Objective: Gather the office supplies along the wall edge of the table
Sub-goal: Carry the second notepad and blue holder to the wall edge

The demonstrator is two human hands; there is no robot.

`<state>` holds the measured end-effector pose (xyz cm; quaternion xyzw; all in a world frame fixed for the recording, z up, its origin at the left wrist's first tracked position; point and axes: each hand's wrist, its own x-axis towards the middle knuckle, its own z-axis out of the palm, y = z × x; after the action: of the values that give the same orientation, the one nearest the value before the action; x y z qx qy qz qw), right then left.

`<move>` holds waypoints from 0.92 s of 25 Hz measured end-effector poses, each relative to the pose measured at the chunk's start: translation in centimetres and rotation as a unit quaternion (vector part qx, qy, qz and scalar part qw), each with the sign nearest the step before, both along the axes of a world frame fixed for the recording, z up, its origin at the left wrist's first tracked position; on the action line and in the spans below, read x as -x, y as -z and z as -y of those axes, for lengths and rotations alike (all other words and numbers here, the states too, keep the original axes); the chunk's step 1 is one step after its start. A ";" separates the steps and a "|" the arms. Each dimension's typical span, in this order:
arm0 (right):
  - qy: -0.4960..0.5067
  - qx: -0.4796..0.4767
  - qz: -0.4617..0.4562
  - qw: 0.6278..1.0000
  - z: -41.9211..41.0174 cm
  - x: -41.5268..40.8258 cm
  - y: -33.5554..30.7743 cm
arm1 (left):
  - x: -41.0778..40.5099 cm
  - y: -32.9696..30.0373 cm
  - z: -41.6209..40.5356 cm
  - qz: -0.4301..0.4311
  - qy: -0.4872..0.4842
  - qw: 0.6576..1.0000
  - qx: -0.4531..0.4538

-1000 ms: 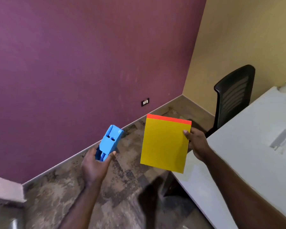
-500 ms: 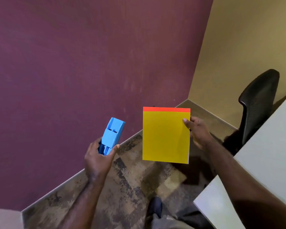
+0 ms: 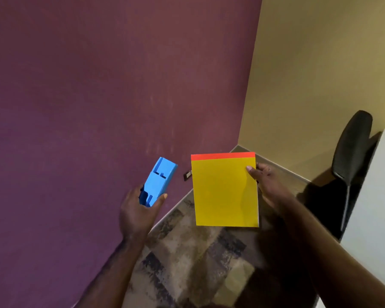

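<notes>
My left hand (image 3: 138, 213) grips the lower end of a bright blue plastic stapler-like tool (image 3: 158, 181), which points up and to the right in front of the purple wall. A yellow notepad (image 3: 225, 192) with a red strip along its top edge is held upright in my right hand (image 3: 267, 183), thumb on its front near the upper right corner. Both items hang in the air above the carpet, a short gap apart. The white table (image 3: 373, 214) shows only at the right edge, to the right of my right arm.
A black mesh office chair (image 3: 351, 150) stands by the table's far end, near the yellow wall. A wall socket (image 3: 187, 175) peeks out between the two held items. Patterned carpet (image 3: 193, 258) lies below my hands.
The view has swung left and up, so most of the table has left the frame. Both hands have risen a little, and the notepad has turned from tilted to nearly square-on.
</notes>
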<state>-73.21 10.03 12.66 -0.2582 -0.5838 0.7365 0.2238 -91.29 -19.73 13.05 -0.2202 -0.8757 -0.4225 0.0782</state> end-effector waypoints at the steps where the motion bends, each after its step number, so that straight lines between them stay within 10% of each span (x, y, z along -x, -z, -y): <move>1: 0.014 -0.003 0.000 1.000 -0.9 0.7 -0.2 | 1.4 0.1 -1.4 0.004 0.012 1.000 -0.007; 23: 0.458 -0.003 -0.024 0.889 -18.5 9.1 -3.3 | 23.5 0.0 -40.9 -0.020 0.374 0.925 -0.063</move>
<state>-82.28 28.56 15.94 -0.4782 -0.3971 0.5566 0.5512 -114.80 21.15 13.02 -0.5350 -0.6996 -0.4705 -0.0550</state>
